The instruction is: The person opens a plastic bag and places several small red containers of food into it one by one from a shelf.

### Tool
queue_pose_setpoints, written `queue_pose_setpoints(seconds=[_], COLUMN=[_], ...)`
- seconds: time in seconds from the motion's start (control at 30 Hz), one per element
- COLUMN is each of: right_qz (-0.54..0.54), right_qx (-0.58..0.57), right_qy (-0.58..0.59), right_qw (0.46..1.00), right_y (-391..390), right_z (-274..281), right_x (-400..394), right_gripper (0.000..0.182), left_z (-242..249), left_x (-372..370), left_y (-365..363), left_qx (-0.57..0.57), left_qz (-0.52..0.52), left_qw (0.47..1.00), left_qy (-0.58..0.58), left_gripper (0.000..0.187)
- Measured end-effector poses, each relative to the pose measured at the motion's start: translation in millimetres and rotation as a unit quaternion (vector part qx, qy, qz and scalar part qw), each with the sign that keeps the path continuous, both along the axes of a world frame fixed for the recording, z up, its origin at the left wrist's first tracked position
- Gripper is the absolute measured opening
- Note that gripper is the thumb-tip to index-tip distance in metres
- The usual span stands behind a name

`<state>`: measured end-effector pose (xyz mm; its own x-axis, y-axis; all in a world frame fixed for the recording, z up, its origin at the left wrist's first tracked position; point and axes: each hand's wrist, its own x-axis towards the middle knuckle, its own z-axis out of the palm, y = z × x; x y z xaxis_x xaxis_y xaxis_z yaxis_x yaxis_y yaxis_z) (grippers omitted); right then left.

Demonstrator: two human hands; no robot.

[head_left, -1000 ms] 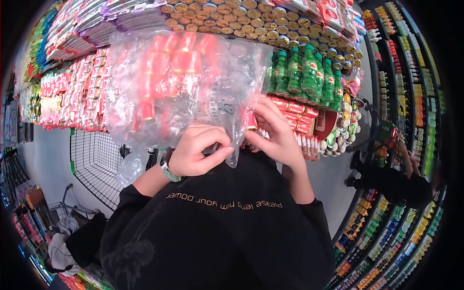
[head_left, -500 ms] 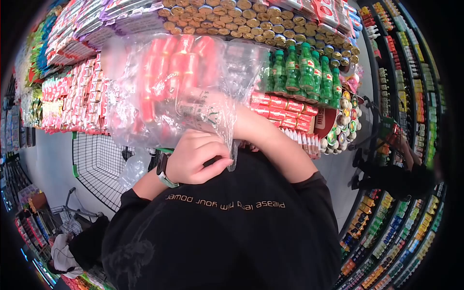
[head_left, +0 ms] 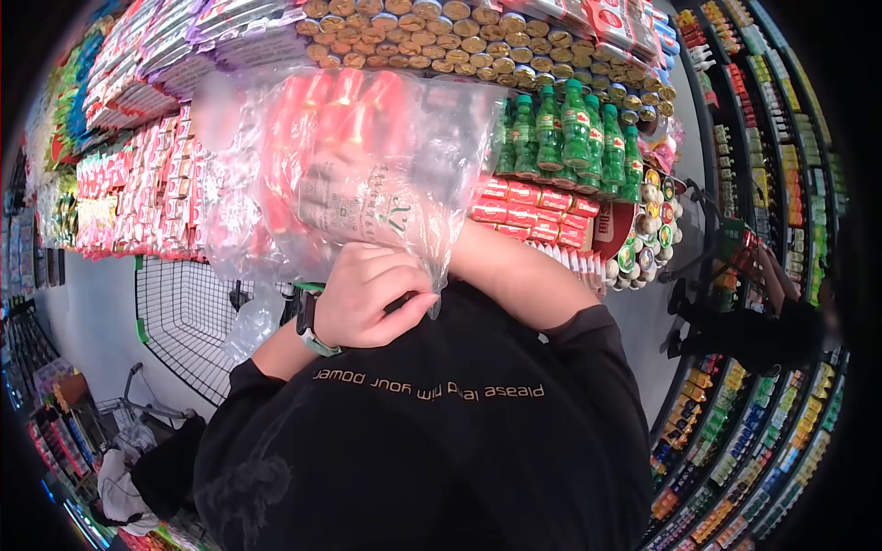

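Note:
My left hand (head_left: 377,294), with a watch at its wrist, is closed on the gathered edge of a clear plastic bag (head_left: 239,202) with green print, just in front of my shirt. My right forearm reaches up from the right into the plastic. My right hand (head_left: 367,197) shows only dimly through the bag, below the red cans (head_left: 340,101); its fingers are hidden by print and glare. The plastic lies over the cans in this view. I cannot tell whether the right hand holds anything.
A wire shopping cart (head_left: 179,308) stands below left. Green bottles (head_left: 574,138) and red packs (head_left: 533,207) are right of the bag. Gold-topped cans (head_left: 459,41) line the back. One person (head_left: 753,321) is near the right shelves, another (head_left: 124,487) at lower left.
The bag has spread and shifted around my right hand, so its green print shows more fully. My left hand keeps its grip on the edge, nearly in place.

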<state>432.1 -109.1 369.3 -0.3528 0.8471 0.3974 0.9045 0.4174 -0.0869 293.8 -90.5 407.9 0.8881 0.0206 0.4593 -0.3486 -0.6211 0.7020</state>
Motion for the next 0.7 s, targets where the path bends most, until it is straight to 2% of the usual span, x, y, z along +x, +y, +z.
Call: queue_pose_setpoints(seconds=[0.1,0.3,0.5,0.6,0.7], right_qz=[-0.004,-0.046,-0.208,-0.298,-0.275], right_qx=[-0.003,0.073,0.122,0.056,0.099], right_qy=[-0.008,0.014,0.068,0.188,0.231], right_qw=[1.0,0.996,0.968,0.934,0.928], right_y=[-3,-15,-28,-20,-6], right_z=[-1,-6,1,-14,-20], right_x=[-2,-5,14,28,46], right_gripper=[0.041,0.047,0.059,0.061,0.061], left_z=[-1,-3,-5,-5,-6], left_x=[4,6,9,10,11], left_y=[0,0,-1,-2,-3], left_qx=[-0.008,-0.027,-0.058,-0.064,-0.065], left_qz=[-0.007,-0.018,-0.029,-0.027,-0.025], left_qw=[1.0,0.999,0.998,0.998,0.997], left_qy=[0.0,0.007,-0.005,0.001,0.016], left_gripper=[0.013,0.012,0.011,0.011,0.011])
